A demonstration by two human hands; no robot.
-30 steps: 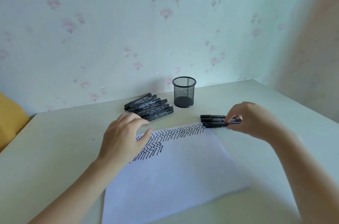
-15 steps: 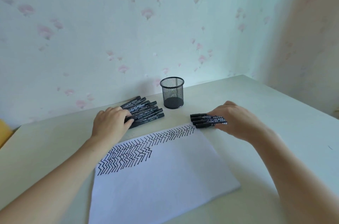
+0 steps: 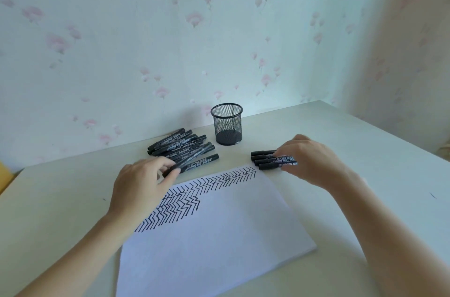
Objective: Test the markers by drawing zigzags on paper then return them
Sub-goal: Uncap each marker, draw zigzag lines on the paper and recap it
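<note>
Item: black markers, two lots, on a pale desk point(image 3: 73, 199).

Lot one: loose pile of markers point(image 3: 181, 147), left of a mesh pen cup point(image 3: 227, 124) that appears empty. The left hand point(image 3: 143, 186) pinches one marker point(image 3: 192, 160) at its near end, fingers and thumb curled round the barrel, the far end lifted over the pile.

Lot two: small row of markers point(image 3: 264, 160), right of the cup, just beyond the paper's far corner. The right hand point(image 3: 309, 162) rests on the row's right ends, fingers curled over the barrels; whether this grip pinches or only presses cannot be told.

Paper point(image 3: 219, 236): white sheet, near centre, zigzag rows along its far edge and left part.

Handling, by judgement: light, rigid, smooth plastic barrels, apt to roll. Best taken mid-barrel, cap pulled straight off with the other hand.
</note>
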